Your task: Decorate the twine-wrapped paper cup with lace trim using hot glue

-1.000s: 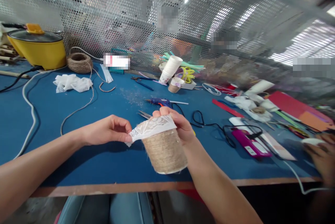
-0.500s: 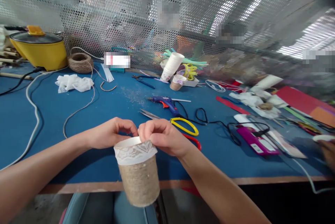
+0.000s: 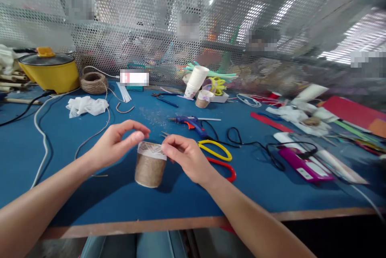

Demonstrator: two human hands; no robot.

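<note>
- Head view: one perforated metal screen (image 3: 157,20) stands across the back.
- One blue table (image 3: 120,205) spreads below it, its brown edge nearest the person.
- One yellow pot (image 3: 51,77) with a dark lid stands at the far left.
- Two bare hands, both the person's own, come together over the table's near middle. On the left hand (image 3: 116,141), thumb and forefinger are apart, curving just above the rim's left side; half a second ago these fingers were behind the rim. On the right hand (image 3: 187,157), thumb and forefinger are drawn together at the rim's right edge; whether they pinch it, I cannot tell.
- One pair of scissors, with one yellow handle and one red handle (image 3: 233,173), lies partly behind the right hand.
- One blue glue gun (image 3: 197,127) lies beyond the scissors, one white stick at its back.
- One twine-wrapped cup (image 3: 150,169), banded with white lace, sits upright between and below the two sets of fingertips. Half a second ago it was nearer the person, overlapping the table's edge; now it is farther back, over the blue surface.
- One twine roll (image 3: 94,85) rests beside the pot.
- One small basket (image 3: 202,102) stands behind the glue gun.
</note>
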